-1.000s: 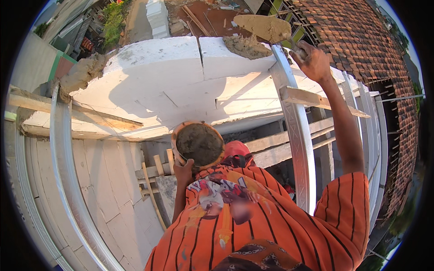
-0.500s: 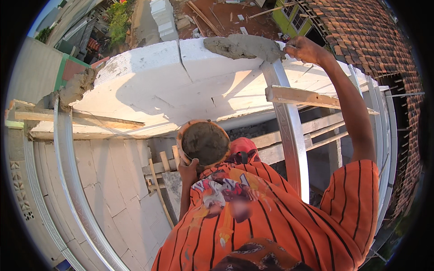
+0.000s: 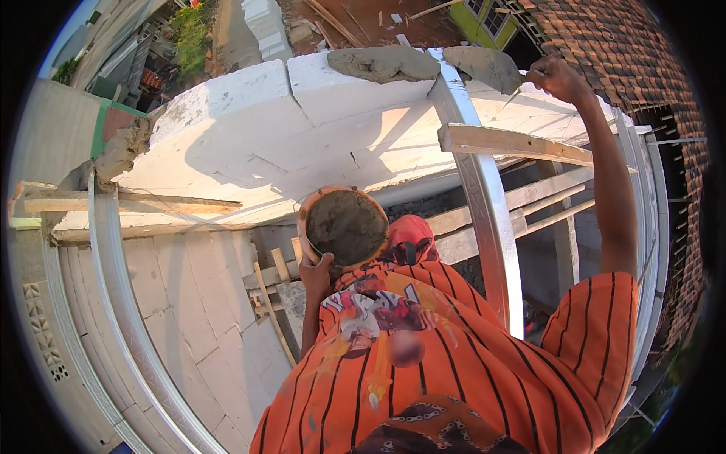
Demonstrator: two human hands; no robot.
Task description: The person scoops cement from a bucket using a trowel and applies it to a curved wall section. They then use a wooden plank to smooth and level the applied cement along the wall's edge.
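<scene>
My left hand [image 3: 316,271] is closed on the rim of a round orange bucket [image 3: 304,219] of wet grey mortar, held at my body. My raised right hand [image 3: 558,79] grips a trowel [image 3: 484,68] by its handle, the blade grey with mortar, over the top of a white block wall [image 3: 325,98] at the upper right. A lump of mortar [image 3: 382,66] lies along the wall's top beside a silver metal truss member [image 3: 484,234], which rises to that edge. Rough mortar [image 3: 121,147] also sits at the wall's left part.
Metal beams [image 3: 113,287] run down at left, more at right [image 3: 643,227]. Wooden battens [image 3: 514,142] cross them, and planks [image 3: 544,189] lie below. A tiled roof [image 3: 605,45] stands at right. Beyond the wall lie stacked white blocks [image 3: 261,30] and loose timber on red soil [image 3: 363,19], far below.
My right hand first lowered the trowel onto the wall top, leaving more mortar there, then moved right and slightly up with it. My left hand and bucket shifted slightly right and up in view.
</scene>
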